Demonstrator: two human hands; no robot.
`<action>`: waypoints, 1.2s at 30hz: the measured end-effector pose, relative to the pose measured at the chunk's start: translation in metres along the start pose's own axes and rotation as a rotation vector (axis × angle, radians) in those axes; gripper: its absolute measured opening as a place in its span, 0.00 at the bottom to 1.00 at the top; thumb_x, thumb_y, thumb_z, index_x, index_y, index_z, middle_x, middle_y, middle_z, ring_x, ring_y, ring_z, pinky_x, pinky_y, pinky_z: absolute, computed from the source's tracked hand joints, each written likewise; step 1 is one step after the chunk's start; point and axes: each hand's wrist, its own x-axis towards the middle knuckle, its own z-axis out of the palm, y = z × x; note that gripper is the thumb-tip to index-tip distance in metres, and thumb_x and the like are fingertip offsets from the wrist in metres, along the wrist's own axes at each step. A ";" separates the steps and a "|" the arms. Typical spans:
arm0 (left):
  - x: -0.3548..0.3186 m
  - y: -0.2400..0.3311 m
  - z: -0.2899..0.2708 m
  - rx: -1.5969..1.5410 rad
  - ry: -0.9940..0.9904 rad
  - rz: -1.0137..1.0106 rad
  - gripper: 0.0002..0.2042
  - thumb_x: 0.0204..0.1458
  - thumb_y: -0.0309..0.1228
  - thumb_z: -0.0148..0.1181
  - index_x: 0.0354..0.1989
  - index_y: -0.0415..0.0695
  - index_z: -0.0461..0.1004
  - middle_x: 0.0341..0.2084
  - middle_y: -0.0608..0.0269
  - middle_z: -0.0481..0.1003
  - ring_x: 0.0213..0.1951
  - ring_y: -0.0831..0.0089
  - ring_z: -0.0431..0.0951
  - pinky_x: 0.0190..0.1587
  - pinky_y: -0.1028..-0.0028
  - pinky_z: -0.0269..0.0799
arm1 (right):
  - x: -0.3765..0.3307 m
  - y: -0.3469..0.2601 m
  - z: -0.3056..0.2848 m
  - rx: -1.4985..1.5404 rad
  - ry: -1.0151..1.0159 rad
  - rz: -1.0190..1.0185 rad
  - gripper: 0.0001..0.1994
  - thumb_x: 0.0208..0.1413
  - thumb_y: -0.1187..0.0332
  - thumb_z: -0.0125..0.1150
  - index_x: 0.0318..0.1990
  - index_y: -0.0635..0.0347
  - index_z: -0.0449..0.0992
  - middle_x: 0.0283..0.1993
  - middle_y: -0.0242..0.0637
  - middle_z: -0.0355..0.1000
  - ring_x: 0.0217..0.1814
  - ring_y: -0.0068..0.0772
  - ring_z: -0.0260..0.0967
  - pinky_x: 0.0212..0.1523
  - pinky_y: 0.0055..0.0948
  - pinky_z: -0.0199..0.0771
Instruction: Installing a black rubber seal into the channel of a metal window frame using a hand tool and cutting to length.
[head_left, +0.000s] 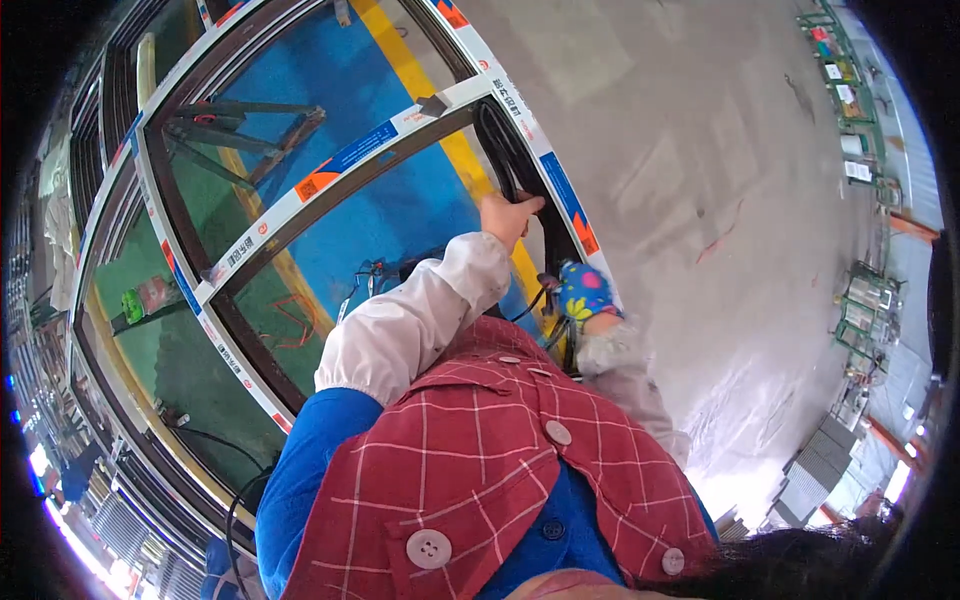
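Observation:
A large window-like frame [350, 165] with pale, tape-covered bars lies before me. Along the inner side of its right bar runs a bundle of black strips [500, 150], apparently rubber seal. My left hand [508, 218], bare below a white sleeve cover, is closed on the black strip at that bar, thumb toward the right. Nearer my body, my right hand [588, 292] wears a blue glove with a bright flower pattern. Its fingers are curled at the same bar, and thin black strands loop out beside them; the glove partly hides what it grips.
Under the frame are a blue surface, a yellow stripe [465, 165] and a green floor [190, 370]. A dark metal support [250, 140] shows through the upper left opening. Grey floor [700, 180] spreads to the right, with green racks [865, 310] along the far side.

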 end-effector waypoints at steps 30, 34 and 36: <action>-0.028 0.014 0.011 -0.115 0.112 -0.147 0.09 0.35 0.25 0.63 0.13 0.32 0.72 0.08 0.58 0.69 0.09 0.71 0.69 0.11 0.71 0.59 | 0.120 -0.053 -0.042 0.379 0.537 -0.091 0.18 0.43 0.59 0.66 0.34 0.63 0.71 0.32 0.46 0.71 0.32 0.49 0.70 0.33 0.41 0.69; -0.028 0.008 0.013 -0.040 0.196 -0.111 0.09 0.33 0.26 0.65 0.16 0.31 0.74 0.10 0.55 0.72 0.10 0.71 0.71 0.14 0.71 0.65 | 0.128 -0.060 -0.041 0.319 0.610 -0.074 0.18 0.42 0.59 0.68 0.34 0.64 0.71 0.33 0.46 0.71 0.28 0.44 0.70 0.30 0.39 0.69; -0.027 0.005 0.015 0.079 0.286 -0.038 0.10 0.33 0.27 0.66 0.16 0.31 0.75 0.09 0.55 0.72 0.10 0.71 0.72 0.14 0.71 0.66 | 0.131 -0.062 -0.040 0.306 0.600 -0.039 0.19 0.42 0.57 0.67 0.35 0.62 0.72 0.35 0.48 0.70 0.37 0.54 0.69 0.37 0.43 0.69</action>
